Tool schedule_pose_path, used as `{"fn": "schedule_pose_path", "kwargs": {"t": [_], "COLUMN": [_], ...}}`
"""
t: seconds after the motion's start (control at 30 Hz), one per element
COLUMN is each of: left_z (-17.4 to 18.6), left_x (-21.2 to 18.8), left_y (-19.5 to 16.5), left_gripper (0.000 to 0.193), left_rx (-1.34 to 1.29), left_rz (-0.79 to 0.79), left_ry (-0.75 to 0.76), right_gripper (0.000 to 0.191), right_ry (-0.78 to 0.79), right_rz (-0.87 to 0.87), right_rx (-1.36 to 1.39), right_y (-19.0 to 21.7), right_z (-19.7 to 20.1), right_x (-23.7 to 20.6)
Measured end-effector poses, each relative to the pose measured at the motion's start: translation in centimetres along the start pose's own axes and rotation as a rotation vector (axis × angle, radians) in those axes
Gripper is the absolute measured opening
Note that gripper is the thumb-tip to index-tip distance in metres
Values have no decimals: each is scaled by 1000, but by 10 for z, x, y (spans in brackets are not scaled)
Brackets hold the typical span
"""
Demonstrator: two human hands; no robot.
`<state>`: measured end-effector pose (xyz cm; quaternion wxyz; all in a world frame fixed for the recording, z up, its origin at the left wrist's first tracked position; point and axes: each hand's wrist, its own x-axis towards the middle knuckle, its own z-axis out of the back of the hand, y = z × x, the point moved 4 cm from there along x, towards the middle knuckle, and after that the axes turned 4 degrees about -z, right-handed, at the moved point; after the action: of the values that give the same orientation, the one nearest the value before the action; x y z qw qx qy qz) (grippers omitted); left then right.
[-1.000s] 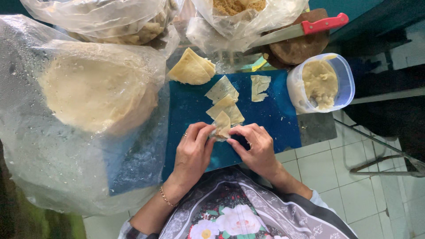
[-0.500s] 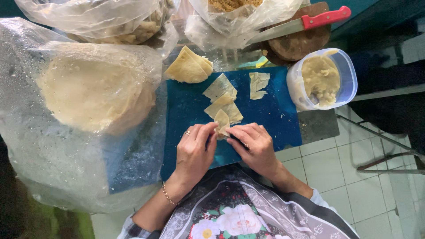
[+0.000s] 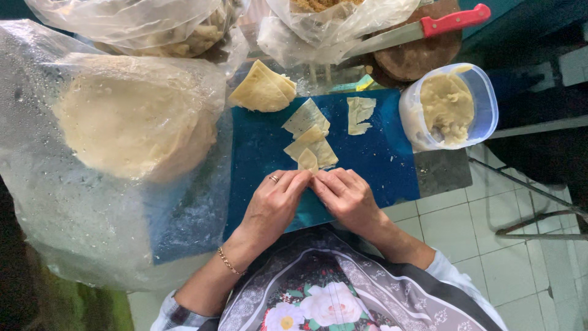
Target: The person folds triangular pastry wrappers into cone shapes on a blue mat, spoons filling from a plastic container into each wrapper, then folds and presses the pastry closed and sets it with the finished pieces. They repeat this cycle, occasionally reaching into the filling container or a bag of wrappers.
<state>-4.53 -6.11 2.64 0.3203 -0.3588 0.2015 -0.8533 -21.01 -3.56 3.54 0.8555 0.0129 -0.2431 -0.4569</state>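
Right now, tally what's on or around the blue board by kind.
Dough wrapper pieces on the blue board, counting the one at the hands: 4
Folded wrapper stack: 1
Plastic bags: 3
Filling tub: 1
Red-handled knife: 1
Hands: 2, left hand, right hand
Total: 12

A large clear plastic bag (image 3: 122, 153) of round dough sheets lay left; two clear bags (image 3: 343, 24) stood behind.
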Motion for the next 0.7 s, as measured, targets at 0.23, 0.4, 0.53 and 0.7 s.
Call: {"fn": "schedule_pose_path", "kwargs": {"t": [0.23, 0.4, 0.53, 0.7], "left_z": [-4, 4, 1, -3], "left_x": [-8, -17, -12, -8], "left_y": [-7, -15, -11, -3], "left_gripper": [15, 14, 14, 25], "left_rx": [-41, -119, -140, -188], "left_rz": [133, 155, 185, 239], "left_ry": [-22, -7, -66, -78], "right_gripper": [20, 13, 12, 13], "right_ry": [32, 127, 161, 96], "right_rz": [-106, -308, -447, -436], "right_rx": [234, 433, 495, 439], "right_y": [0, 4, -6, -3], "right_z": [6, 9, -2, -1], "right_x": [4, -5, -5, -9]}}
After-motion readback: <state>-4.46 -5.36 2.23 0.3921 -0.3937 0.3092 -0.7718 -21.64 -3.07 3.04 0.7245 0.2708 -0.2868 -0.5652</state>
